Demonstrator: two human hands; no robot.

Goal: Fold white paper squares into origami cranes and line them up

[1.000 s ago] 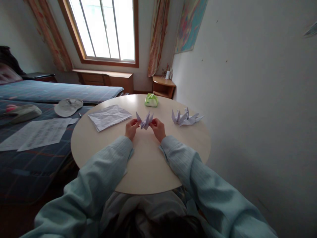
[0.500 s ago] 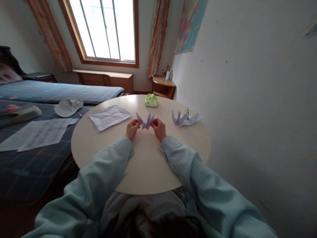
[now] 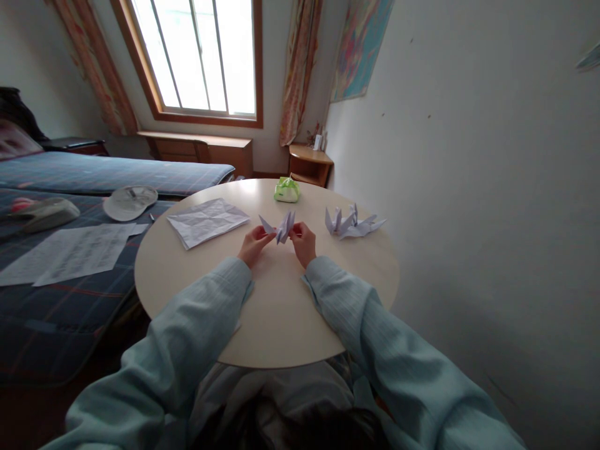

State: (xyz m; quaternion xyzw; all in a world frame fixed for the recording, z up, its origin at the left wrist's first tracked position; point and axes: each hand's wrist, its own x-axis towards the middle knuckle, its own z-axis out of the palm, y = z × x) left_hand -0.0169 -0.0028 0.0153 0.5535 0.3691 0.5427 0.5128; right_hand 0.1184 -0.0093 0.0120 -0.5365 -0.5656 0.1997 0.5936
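A folded white paper crane (image 3: 284, 228) is held between my two hands above the middle of the round table (image 3: 281, 300). My left hand (image 3: 254, 242) pinches its left side, below a pointed tip that sticks up to the left. On the right, my right hand (image 3: 304, 240) has its fingers closed on the crane's other side. Several finished-looking paper cranes (image 3: 354, 224) stand clustered at the table's right. To the left lie creased white paper sheets (image 3: 209, 222), flat on the tabletop.
A green tissue pack (image 3: 286, 190) sits at the table's far edge. Left of the table, a bed with a plaid cover (image 3: 107, 312) carries printed sheets (image 3: 70, 253) and a white cap (image 3: 130, 203). A white wall (image 3: 492, 219) rises close on the right.
The crane has turned a little and shifted slightly right, its upright points now closer together. My left hand has moved slightly right with it; my right hand barely moved.
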